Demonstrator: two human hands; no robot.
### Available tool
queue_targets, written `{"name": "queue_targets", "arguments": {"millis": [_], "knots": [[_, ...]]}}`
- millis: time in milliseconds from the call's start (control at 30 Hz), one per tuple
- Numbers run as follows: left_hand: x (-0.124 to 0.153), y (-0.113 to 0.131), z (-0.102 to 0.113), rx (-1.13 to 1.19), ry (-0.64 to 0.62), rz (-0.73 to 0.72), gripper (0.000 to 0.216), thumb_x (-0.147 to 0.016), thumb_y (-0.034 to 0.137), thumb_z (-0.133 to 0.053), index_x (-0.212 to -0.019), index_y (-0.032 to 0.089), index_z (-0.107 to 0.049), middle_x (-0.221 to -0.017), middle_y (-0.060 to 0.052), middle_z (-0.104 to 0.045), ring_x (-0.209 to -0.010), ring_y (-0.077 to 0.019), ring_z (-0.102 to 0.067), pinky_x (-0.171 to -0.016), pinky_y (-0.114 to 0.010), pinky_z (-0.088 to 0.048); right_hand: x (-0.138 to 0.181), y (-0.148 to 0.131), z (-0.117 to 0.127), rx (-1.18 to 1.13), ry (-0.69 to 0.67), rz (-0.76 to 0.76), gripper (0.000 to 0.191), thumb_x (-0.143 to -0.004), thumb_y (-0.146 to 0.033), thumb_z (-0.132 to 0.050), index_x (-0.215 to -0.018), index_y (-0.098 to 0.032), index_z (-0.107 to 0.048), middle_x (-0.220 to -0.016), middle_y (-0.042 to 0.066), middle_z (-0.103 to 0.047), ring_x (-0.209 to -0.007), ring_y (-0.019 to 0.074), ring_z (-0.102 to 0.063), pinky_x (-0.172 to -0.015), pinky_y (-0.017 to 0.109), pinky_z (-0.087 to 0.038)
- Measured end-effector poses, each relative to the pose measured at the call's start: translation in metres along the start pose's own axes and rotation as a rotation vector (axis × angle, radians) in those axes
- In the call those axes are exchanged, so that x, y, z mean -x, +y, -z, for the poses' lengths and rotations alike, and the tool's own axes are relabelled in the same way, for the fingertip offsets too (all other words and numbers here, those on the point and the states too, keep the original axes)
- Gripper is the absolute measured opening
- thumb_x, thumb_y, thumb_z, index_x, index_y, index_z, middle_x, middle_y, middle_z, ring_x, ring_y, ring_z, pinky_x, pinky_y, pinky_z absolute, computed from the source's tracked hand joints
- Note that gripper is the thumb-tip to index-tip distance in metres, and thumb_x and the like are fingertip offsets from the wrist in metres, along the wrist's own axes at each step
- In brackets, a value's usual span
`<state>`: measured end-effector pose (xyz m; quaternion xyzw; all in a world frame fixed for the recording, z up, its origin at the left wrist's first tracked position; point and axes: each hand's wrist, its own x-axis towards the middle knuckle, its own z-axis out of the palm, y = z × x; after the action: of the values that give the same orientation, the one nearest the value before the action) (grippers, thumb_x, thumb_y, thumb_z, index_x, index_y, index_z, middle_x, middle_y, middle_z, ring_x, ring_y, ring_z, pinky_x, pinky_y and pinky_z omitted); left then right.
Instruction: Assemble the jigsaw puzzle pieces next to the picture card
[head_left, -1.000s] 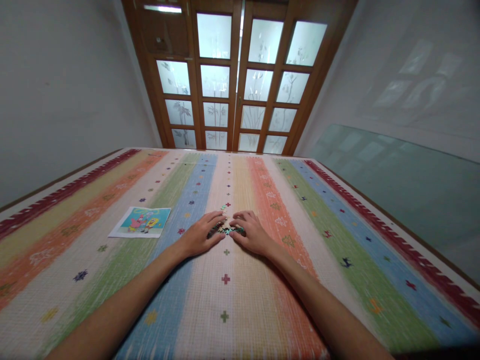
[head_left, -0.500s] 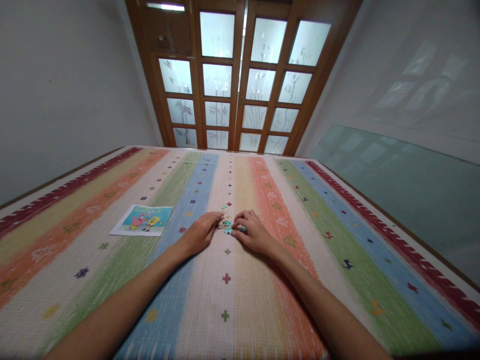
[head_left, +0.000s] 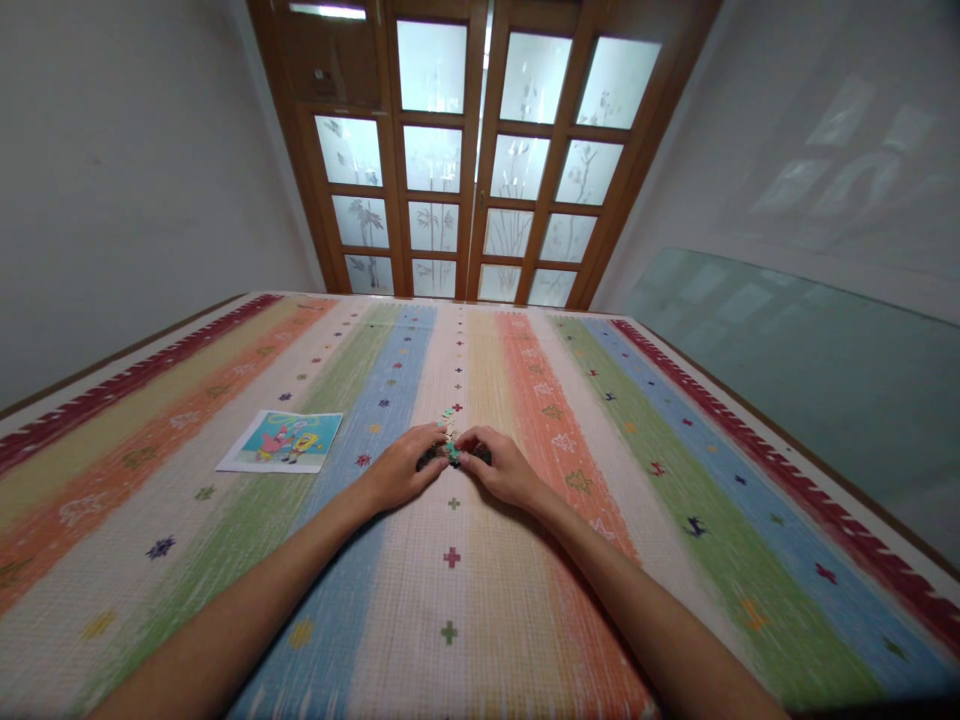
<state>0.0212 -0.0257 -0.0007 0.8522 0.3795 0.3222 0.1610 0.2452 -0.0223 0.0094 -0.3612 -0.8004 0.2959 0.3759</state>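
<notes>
Both hands meet fingertip to fingertip over a small heap of puzzle pieces (head_left: 451, 452) on the striped mat (head_left: 480, 600). Left hand (head_left: 401, 470) cupped along the heap's left side, right hand (head_left: 504, 468) curled against its right. Whether either grips a piece: cannot tell. A cartoon reference picture (head_left: 281, 441) lies well left of them.

A striped, many-coloured mat (head_left: 525, 600) runs to wooden doors (head_left: 480, 150) with frosted glass panes, between plain grey walls (head_left: 112, 170).
</notes>
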Motion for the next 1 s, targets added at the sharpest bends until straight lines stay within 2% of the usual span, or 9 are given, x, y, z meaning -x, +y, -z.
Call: {"name": "queue_targets", "arguments": {"millis": [167,300,433,533,633,733,800,900,1000], "knots": [[-0.002,0.004,0.004,0.076,0.041,0.057,0.016,-0.100,0.031,-0.049,-0.105,0.020,-0.060,-0.116,-0.011,-0.068,-0.110,-0.0255,-0.065,-0.100,-0.045,-0.053,-0.001,0.004,0.004,-0.050,0.038,-0.037,0.014,-0.092,-0.017,-0.061,-0.101,-0.019,-0.070,-0.096,0.006,-0.075,-0.084,0.0181,-0.067,-0.080,0.033,-0.054],[-0.002,0.004,0.005,0.095,0.066,0.096,0.020,-0.102,0.030,-0.046,-0.111,0.019,-0.060,-0.113,-0.010,-0.069,-0.103,-0.0247,-0.067,-0.096,-0.044,-0.055,-0.001,0.010,0.006,-0.025,0.055,-0.053,0.020,-0.090,-0.014,-0.060,-0.104,-0.019,-0.072,-0.097,0.006,-0.076,-0.082,0.0180,-0.067,-0.078,0.033,-0.055],[-0.001,0.005,0.003,0.020,0.113,0.015,0.038,-0.096,0.030,-0.054,-0.133,0.019,-0.057,-0.131,-0.013,-0.064,-0.126,-0.0288,-0.059,-0.112,-0.050,-0.046,-0.002,0.008,0.004,-0.018,0.049,-0.032,0.022,-0.089,-0.013,-0.060,-0.102,-0.021,-0.075,-0.097,0.005,-0.076,-0.085,0.0181,-0.068,-0.080,0.033,-0.055],[-0.001,0.005,0.000,-0.035,0.053,-0.077,0.043,-0.095,0.031,-0.058,-0.137,0.022,-0.057,-0.140,-0.013,-0.060,-0.137,-0.0296,-0.050,-0.117,-0.052,-0.041,-0.002,0.004,0.003,-0.025,0.044,-0.025,0.023,-0.089,-0.013,-0.059,-0.101,-0.022,-0.077,-0.099,0.005,-0.076,-0.087,0.0182,-0.068,-0.082,0.034,-0.055],[0.001,0.002,-0.004,-0.112,0.018,-0.059,0.047,-0.097,0.035,-0.058,-0.142,0.021,-0.054,-0.147,-0.013,-0.055,-0.142,-0.0309,-0.046,-0.121,-0.056,-0.035,-0.003,0.005,0.006,-0.014,0.062,-0.032,0.023,-0.091,-0.013,-0.058,-0.103,-0.022,-0.076,-0.101,0.006,-0.077,-0.090,0.0194,-0.069,-0.085,0.036,-0.056],[0.002,-0.004,-0.008,-0.166,0.009,0.067,0.070,-0.094,0.047,-0.065,-0.152,0.017,-0.041,-0.156,-0.018,-0.045,-0.147,-0.0368,-0.038,-0.123,-0.061,-0.028,-0.001,0.014,0.012,0.079,0.078,-0.006,0.026,-0.091,-0.011,-0.057,-0.107,-0.021,-0.075,-0.111,0.009,-0.076,-0.105,0.0230,-0.068,-0.097,0.043,-0.054],[0.003,-0.008,-0.009,-0.152,0.004,0.132,0.077,-0.094,0.052,-0.065,-0.155,0.015,-0.036,-0.157,-0.019,-0.042,-0.147,-0.0376,-0.038,-0.123,-0.061,-0.028,0.003,0.021,0.015,0.165,0.058,0.018,0.032,-0.092,-0.014,-0.057,-0.120,-0.021,-0.071,-0.126,0.012,-0.071,-0.120,0.0255,-0.064,-0.106,0.049,-0.049],[0.003,-0.010,-0.008,-0.068,0.010,0.158,0.065,-0.098,0.046,-0.058,-0.152,0.015,-0.039,-0.152,-0.019,-0.049,-0.142,-0.0333,-0.047,-0.121,-0.055,-0.035,0.010,0.029,0.014,0.275,-0.031,0.036,0.048,-0.097,-0.029,-0.058,-0.144,-0.019,-0.056,-0.149,0.018,-0.056,-0.141,0.0299,-0.049,-0.117,0.056,-0.040],[0.001,-0.011,-0.006,0.049,0.045,0.155,0.056,-0.098,0.037,-0.056,-0.147,0.016,-0.044,-0.147,-0.017,-0.055,-0.134,-0.0300,-0.056,-0.116,-0.050,-0.044,0.014,0.032,0.004,0.357,-0.116,0.060,0.067,-0.098,-0.046,-0.060,-0.155,-0.016,-0.043,-0.160,0.021,-0.041,-0.152,0.0346,-0.033,-0.123,0.060,-0.030]]}}
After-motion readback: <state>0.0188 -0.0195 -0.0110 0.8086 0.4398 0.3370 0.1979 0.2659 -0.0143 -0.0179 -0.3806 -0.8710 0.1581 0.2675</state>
